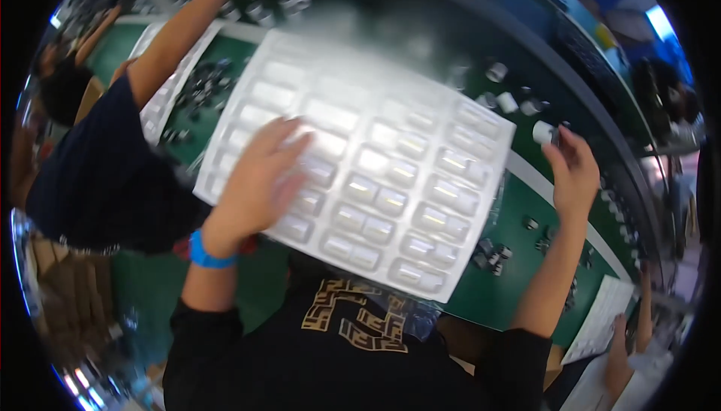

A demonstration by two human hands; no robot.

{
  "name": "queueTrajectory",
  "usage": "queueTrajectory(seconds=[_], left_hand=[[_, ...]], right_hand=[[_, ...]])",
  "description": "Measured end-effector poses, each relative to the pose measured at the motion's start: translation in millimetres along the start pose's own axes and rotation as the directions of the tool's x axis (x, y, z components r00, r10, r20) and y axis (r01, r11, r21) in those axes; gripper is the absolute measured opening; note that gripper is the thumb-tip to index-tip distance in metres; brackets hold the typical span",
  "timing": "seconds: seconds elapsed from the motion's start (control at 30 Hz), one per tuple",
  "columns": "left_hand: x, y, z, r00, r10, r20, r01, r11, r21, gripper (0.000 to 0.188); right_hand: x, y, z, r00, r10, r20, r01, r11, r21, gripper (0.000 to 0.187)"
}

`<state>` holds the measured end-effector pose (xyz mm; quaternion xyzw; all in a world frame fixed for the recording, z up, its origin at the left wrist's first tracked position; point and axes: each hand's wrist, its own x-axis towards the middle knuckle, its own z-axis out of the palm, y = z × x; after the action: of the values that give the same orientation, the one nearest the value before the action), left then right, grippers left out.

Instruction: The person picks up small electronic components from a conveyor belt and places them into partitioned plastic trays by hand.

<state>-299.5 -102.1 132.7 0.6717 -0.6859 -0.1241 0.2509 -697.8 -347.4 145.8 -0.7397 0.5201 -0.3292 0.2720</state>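
A white plastic tray (pixel 485 193) with rows of moulded pockets lies tilted in front of me. White rounded shapes show in many pockets, and glare washes out the far part, so I cannot tell which are filled. My left hand (pixel 259 182), with a blue band at the wrist, is over the tray's left side. Its fingers are spread and slightly blurred, with nothing seen in them. Off the tray's right edge, my right hand (pixel 574 167) pinches a small white cylindrical part (pixel 543 132) with a dark end between thumb and fingers.
Beyond the tray, several loose white-and-dark parts (pixel 507 101) lie along the belt. Small black pieces (pixel 492 257) are on the green surface (pixel 469 291) at right. A co-worker's arm (pixel 176 46) reaches across at left, beside another white tray (pixel 154 114). Another person's hand (pixel 617 343) is at lower right.
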Motion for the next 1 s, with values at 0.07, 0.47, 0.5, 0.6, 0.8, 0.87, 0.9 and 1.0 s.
queueTrajectory(seconds=[0.07, 0.47, 0.5, 0.6, 0.8, 0.87, 0.9, 1.0], left_hand=[[-4, -17, -12, 0.989, -0.057, 0.139, 0.048, 0.997, 0.066, 0.051], [3, -28, -16, 0.984, -0.059, 0.165, 0.067, 0.997, -0.041, 0.037], [-2, -28, -18, 0.993, -0.064, 0.104, 0.071, 0.995, -0.067, 0.038], [-11, -18, -23, 0.985, -0.174, -0.002, 0.169, 0.961, -0.216, 0.040], [-5, -3, 11, 0.927, -0.337, -0.168, 0.106, 0.661, -0.743, 0.045], [4, -5, 16, 0.955, -0.262, -0.136, 0.087, 0.691, -0.718, 0.045], [11, 0, 20, 0.969, -0.195, -0.152, 0.018, 0.667, -0.745, 0.045], [6, 15, 29, 0.977, -0.137, -0.165, -0.050, 0.604, -0.796, 0.045]], right_hand=[[33, 23, -18, 0.996, 0.082, -0.027, -0.086, 0.975, -0.204, 0.038], [112, 2, 45, 0.983, 0.042, 0.181, 0.073, 0.806, -0.588, 0.049], [127, -3, 60, 0.959, -0.054, 0.278, 0.219, 0.764, -0.607, 0.045], [186, 12, 119, 0.921, -0.118, 0.371, 0.338, 0.715, -0.613, 0.046], [236, 59, 155, 0.870, 0.077, 0.487, 0.361, 0.573, -0.736, 0.038], [223, 32, 136, 0.919, 0.053, 0.390, 0.266, 0.647, -0.715, 0.043], [216, 30, 122, 0.929, -0.026, 0.368, 0.253, 0.770, -0.585, 0.039], [119, -65, 95, 0.948, -0.131, 0.289, 0.153, 0.987, -0.055, 0.039]])
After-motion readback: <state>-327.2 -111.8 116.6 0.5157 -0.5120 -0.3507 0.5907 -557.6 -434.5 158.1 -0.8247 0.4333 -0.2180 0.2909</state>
